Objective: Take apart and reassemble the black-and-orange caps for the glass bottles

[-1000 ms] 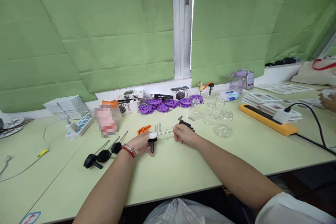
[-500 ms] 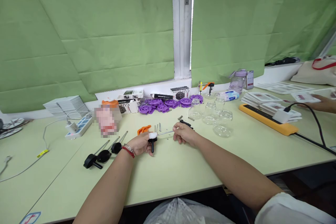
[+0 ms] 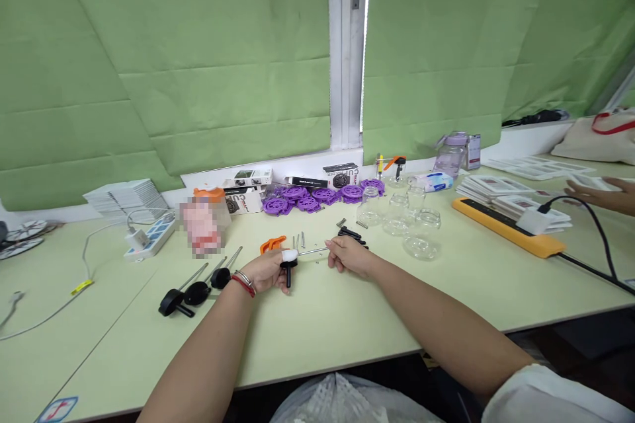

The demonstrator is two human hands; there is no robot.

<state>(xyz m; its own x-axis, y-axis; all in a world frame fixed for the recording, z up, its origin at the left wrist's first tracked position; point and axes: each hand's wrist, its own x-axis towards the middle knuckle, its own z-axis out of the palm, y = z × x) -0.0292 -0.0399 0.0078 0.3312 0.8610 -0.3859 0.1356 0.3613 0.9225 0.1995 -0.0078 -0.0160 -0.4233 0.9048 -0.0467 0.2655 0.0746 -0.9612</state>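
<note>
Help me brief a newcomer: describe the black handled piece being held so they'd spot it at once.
Find the pale table below the green window coverings. The black handled piece is in the left hand, its thin metal rod ending at the right hand. Unlike three similar pieces lying to its left, it shows a white part on top.

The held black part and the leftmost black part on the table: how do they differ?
The held part is in the left hand; the leftmost part lies on the table. The held part's peg points down in the picture; the leftmost part's peg points mostly right. Both have a black body and a peg.
</note>
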